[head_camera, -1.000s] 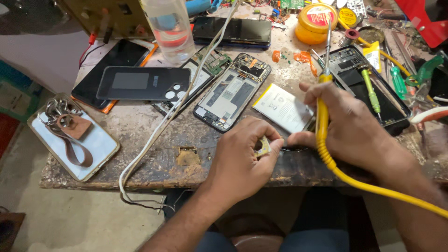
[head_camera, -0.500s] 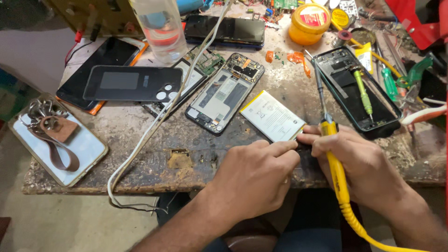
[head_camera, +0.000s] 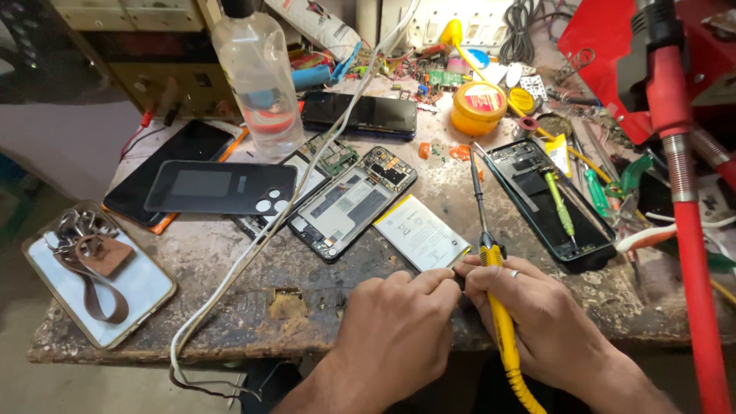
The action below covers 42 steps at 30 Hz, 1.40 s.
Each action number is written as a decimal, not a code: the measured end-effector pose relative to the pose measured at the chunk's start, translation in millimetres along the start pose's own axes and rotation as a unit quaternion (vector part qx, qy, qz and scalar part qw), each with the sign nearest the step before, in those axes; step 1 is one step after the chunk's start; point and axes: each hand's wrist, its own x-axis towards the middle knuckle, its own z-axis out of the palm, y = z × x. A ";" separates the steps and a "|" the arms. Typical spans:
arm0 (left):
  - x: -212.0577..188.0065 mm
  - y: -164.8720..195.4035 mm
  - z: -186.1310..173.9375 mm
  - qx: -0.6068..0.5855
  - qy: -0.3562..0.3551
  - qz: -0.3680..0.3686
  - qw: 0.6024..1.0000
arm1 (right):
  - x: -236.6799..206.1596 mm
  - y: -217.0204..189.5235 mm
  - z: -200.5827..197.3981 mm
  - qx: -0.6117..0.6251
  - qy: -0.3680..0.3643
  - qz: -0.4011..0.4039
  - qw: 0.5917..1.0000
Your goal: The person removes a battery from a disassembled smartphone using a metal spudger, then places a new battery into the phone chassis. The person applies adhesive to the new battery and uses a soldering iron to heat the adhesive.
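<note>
we take the white phone battery (head_camera: 422, 232) as our landmark; it lies flat on the worn wooden table (head_camera: 230, 307), a pale rectangle with small dark print, tilted so its near corner points at our hands. our right hand (head_camera: 529, 314) sits just below that corner, its grip closed around a yellow-handled soldering iron (head_camera: 491, 261) whose thin metal shaft rises past the battery's right edge and whose yellow cord runs down across our wrist. our left hand (head_camera: 399, 326) meets the right one at the same corner, fingers drawn together on something small at the battery's edge; we cannot tell what they pinch.

just left of the battery lies an opened phone (head_camera: 353, 203) with its board showing, and a white cable (head_camera: 261, 245) crosses the table beside it. further left of the battery sits a dark back cover (head_camera: 218, 186) with round camera holes, and beyond that, at the table's corner, a phone in a clear case (head_camera: 115, 287) carrying keys on a brown leather strap. right of the battery rests an empty black phone frame (head_camera: 571, 222) with a green screwdriver (head_camera: 560, 203) in it. above the battery, far back, stands a round yellow tin (head_camera: 479, 107) with a red and white label on its lid, and up to the left a clear plastic bottle (head_camera: 261, 77). a red stand (head_camera: 682, 192) rises well right of the battery.
</note>
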 end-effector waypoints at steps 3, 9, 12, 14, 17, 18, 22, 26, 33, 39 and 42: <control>-2.9 -5.1 -1.8 -0.011 -0.018 0.017 1.000 | -5.6 8.1 0.7 0.028 0.029 0.014 0.999; -11.4 -12.1 -4.5 -0.172 0.074 0.011 0.982 | -1.4 58.0 -41.2 0.128 0.254 0.142 0.948; -8.3 -14.5 0.5 -0.214 0.100 -0.054 0.970 | 15.6 94.3 -84.8 0.046 0.361 0.181 0.914; -7.5 -16.5 3.8 -0.194 0.102 -0.090 0.971 | 22.1 111.3 -99.4 -0.084 0.342 0.146 0.924; -10.3 -18.3 7.5 -0.173 0.122 -0.101 0.972 | 31.1 131.6 -106.8 -0.227 0.321 0.104 0.914; -10.9 -18.5 8.9 -0.168 0.132 -0.097 0.972 | 33.8 136.7 -107.6 -0.252 0.314 0.089 0.911; -12.1 -19.2 11.6 -0.170 0.160 -0.098 0.967 | 42.3 147.3 -108.2 -0.284 0.293 0.051 0.912; -11.9 -17.8 10.6 -0.172 0.149 -0.108 0.968 | 45.5 141.1 -104.0 -0.286 0.278 0.064 0.915; -10.8 -16.1 7.4 -0.169 0.122 -0.106 0.972 | 43.5 146.3 -100.8 -0.370 0.238 0.047 0.897; -11.7 -12.6 4.8 -0.173 0.137 -0.100 0.970 | 28.7 187.0 -91.4 -0.129 0.246 0.018 0.961; -11.5 -12.2 3.1 -0.161 0.138 -0.089 0.973 | 22.1 191.9 -91.6 -0.185 0.231 0.014 0.955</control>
